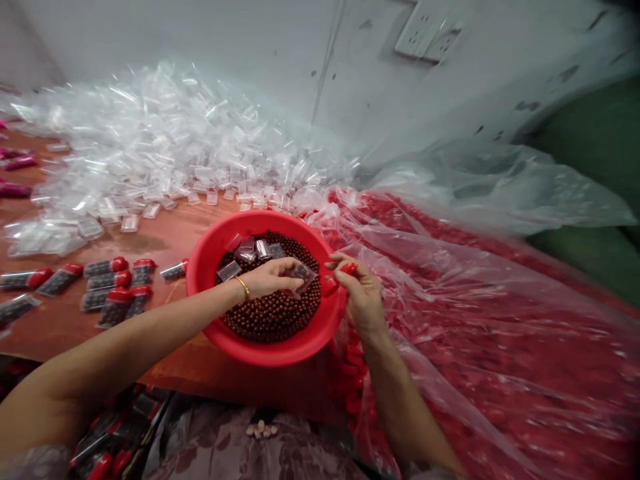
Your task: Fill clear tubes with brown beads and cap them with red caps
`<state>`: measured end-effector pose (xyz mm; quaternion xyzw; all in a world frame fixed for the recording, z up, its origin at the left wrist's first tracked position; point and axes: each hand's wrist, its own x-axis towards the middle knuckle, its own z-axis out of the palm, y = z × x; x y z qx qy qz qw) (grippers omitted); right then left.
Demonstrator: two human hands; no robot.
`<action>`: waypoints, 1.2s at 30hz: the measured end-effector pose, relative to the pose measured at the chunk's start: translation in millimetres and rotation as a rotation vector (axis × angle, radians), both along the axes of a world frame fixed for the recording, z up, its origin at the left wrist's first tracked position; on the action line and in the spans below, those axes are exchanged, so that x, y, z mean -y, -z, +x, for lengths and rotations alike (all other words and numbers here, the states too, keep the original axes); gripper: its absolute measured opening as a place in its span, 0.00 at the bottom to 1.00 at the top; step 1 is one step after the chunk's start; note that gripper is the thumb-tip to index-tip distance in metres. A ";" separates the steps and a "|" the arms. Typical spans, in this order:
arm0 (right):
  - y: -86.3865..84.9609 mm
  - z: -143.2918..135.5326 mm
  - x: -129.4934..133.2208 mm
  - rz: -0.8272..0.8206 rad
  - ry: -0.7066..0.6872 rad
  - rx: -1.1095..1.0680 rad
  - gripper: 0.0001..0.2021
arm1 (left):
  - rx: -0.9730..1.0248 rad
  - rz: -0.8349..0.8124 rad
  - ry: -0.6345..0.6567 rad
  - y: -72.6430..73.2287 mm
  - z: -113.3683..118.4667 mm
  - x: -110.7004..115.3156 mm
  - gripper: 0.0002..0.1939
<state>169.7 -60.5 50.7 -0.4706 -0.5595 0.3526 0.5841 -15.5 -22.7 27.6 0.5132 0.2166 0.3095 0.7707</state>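
My left hand (pixel 267 279), with a gold bracelet at the wrist, is closed on a small clear plastic container (pixel 305 275). Dark beads seem to be inside it. Below is a red basin (pixel 280 355) holding many shiny brown beads (pixel 267 321), with several clear containers (pixel 230 270) lying on them. Over the basin's right rim, my right hand (pixel 367 300) pinches a red cap (pixel 349 268) between its fingers. Another red piece (pixel 330 287) shows just under those fingers; whether it is held too is unclear.
A large heap of clear containers (pixel 150 147) covers the table's back. Left of the basin lie several filled, red-capped containers (pixel 107 281). A plastic bag of red caps (pixel 475 320) spreads rightward. More filled containers (pixel 115 427) sit low left. A socket panel (pixel 427 33) is on the wall.
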 end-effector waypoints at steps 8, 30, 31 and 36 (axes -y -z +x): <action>-2.3 -9.3 -9.7 -0.321 -0.249 -0.257 0.07 | 0.010 0.247 -0.026 -6.3 -3.1 -2.8 0.18; 7.0 3.5 -3.3 -0.197 -0.070 0.052 0.13 | 0.034 0.120 -0.023 -9.2 -5.0 2.9 0.20; 4.9 6.7 -2.1 -0.224 -0.112 0.093 0.13 | 0.024 0.142 -0.025 -8.7 -4.7 2.8 0.19; -11.2 15.3 2.3 -0.390 -0.297 0.200 0.14 | -0.040 0.293 -0.033 -7.5 -3.5 3.0 0.15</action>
